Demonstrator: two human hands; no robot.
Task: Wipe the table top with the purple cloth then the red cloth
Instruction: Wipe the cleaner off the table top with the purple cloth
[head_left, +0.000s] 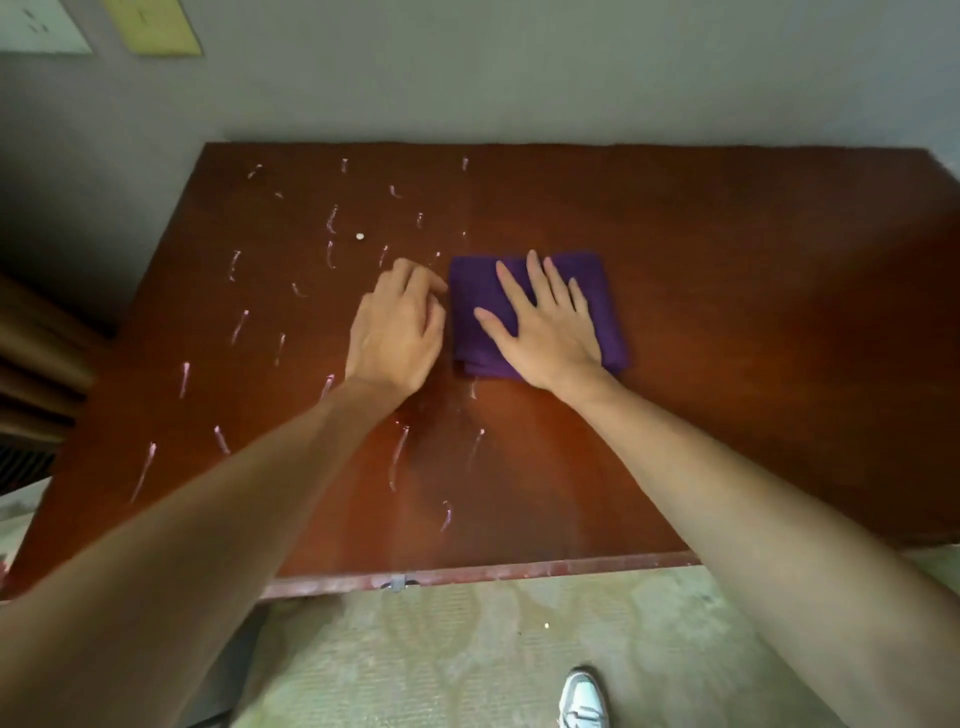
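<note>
Fingers (535, 283) of my right hand (545, 332) were spread flat and pressed down on the purple cloth (597, 291), palm over its near half, pinching nothing. My left hand (397, 327) sat just beside the cloth at its nine o'clock edge, its fingers loosely curled with the tips at or very near the hem; whether they actually nipped the fabric I could not tell.

That cloth lay folded into a thick near-square pad a little past the middle of the worktop (753, 364), its slightly longer axis running roughly from six to twelve o'clock, tipped a touch toward one, with the folded layers showing along the six o'clock edge. No red cloth was in sight.

Pale streaks (332, 218) covered the worktop from about seven round to eleven o'clock of the pad, while the side toward three o'clock looked clean. So I judged the purple pass only partly done. To do it well, I reckoned on keeping the palm flat so the pad stayed folded, sweeping toward nine o'clock in overlapping strokes, and carrying the small white speck (359, 236) off with the streaks rather than smearing them.
</note>
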